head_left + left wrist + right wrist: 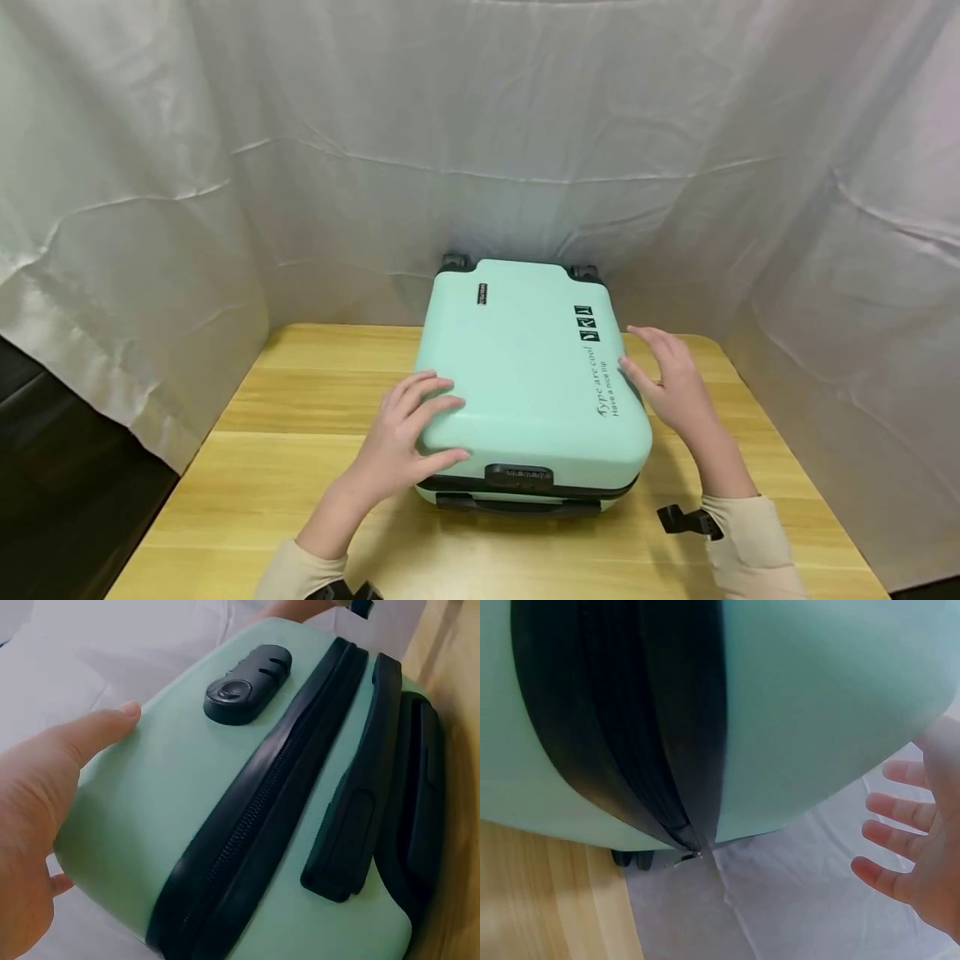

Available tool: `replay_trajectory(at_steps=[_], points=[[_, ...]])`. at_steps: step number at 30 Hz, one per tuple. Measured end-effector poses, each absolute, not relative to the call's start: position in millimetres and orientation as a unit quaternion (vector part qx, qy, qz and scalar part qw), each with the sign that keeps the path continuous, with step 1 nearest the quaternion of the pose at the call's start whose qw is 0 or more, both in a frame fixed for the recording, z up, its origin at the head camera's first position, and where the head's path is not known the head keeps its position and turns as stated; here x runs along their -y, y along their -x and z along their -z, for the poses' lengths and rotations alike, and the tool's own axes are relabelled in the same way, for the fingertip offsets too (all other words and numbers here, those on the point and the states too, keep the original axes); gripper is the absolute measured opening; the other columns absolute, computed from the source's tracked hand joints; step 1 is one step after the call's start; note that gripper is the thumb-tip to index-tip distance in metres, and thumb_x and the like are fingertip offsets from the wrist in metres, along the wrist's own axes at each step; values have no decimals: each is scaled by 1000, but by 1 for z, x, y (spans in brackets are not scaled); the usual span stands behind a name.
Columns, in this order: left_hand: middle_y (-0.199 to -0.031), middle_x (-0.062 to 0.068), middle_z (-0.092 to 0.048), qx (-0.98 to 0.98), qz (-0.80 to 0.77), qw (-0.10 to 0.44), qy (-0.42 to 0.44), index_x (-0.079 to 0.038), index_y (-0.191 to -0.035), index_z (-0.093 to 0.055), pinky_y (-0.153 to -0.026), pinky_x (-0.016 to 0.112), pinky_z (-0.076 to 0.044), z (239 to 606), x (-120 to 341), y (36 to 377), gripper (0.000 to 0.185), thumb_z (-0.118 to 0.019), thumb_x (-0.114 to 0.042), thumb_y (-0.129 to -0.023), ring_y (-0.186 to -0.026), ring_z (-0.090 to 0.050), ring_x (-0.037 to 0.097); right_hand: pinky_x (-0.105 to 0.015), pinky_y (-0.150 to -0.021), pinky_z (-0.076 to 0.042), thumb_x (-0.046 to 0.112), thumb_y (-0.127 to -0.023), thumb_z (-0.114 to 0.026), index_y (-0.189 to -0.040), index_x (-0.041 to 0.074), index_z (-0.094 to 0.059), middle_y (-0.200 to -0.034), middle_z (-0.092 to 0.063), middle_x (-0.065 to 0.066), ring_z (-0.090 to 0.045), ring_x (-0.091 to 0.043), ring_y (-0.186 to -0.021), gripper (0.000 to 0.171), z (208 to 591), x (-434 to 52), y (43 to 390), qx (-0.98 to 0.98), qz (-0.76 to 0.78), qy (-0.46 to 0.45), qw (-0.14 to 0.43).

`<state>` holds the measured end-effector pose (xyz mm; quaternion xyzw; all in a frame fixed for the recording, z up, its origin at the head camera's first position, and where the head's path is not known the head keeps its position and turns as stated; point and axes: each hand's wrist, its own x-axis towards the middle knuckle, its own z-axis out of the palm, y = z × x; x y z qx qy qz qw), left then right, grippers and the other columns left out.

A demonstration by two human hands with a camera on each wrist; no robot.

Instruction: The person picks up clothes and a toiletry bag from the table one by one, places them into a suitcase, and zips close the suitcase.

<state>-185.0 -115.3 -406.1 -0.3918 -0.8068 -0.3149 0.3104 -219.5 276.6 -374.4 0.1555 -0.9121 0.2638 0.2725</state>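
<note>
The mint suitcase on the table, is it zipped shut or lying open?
Shut. The suitcase lies flat with both shells together, and the black zipper band runs closed between them in both wrist views.

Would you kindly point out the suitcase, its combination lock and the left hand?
suitcase (pixel 525 367), head view, top shell.
combination lock (pixel 247 682), left wrist view, lock body.
left hand (pixel 408 437), head view, back of hand.

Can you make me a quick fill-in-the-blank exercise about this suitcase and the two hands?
1. The suitcase lies flat on a ____ table.
2. The left hand rests on the suitcase's near ____ corner.
3. The right hand is spread ____ beside the suitcase.
4. The zipper band round the suitcase is ____ in colour.

Missing words: wooden; left; open; black
</note>
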Motion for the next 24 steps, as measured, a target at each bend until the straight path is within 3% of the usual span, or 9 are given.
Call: replay_trajectory(at_steps=[8, 10, 15, 18, 24], points=[[-148, 11, -45, 816, 374, 220, 381, -19, -134, -57, -112, 66, -25, 409, 138, 216, 58, -57, -58, -91, -144, -29, 38, -58, -102, -36, 13, -88, -69, -134, 6, -56, -133, -56, -21, -48, -40, -124, 48, 383, -258, 195, 893, -285, -195, 288], [-151, 11, -43, 820, 386, 200, 373, -19, -136, -56, -112, 68, -23, 408, 144, 226, 55, -57, -54, -92, -145, -26, 39, -48, -107, -37, 15, -87, -69, -133, 6, -57, -132, -57, -19, -49, -39, -122, 48, 385, -252, 188, 882, -279, -221, 310], [-154, 11, -39, 837, 375, 165, 362, -21, -139, -54, -113, 68, -20, 402, 150, 251, 54, -58, -50, -93, -148, -22, 36, -20, -114, -27, 39, -95, -59, -127, 3, -62, -126, -62, -17, -54, -36, -115, 49, 389, -236, 171, 842, -254, -292, 377], [-154, 11, -40, 851, 353, 159, 355, -22, -140, -53, -114, 67, -21, 395, 151, 269, 54, -58, -48, -94, -149, -22, 35, -22, -113, -28, 49, -97, -52, -124, 4, -64, -123, -63, -15, -55, -35, -114, 54, 391, -227, 163, 831, -235, -308, 400], [-152, 11, -41, 876, 317, 150, 330, -20, -141, -52, -116, 63, -19, 387, 153, 301, 55, -58, -48, -94, -148, -23, 35, -40, -101, -36, 46, -97, -53, -117, 3, -68, -118, -65, -17, -56, -36, -113, 50, 395, -216, 155, 812, -209, -335, 430]])
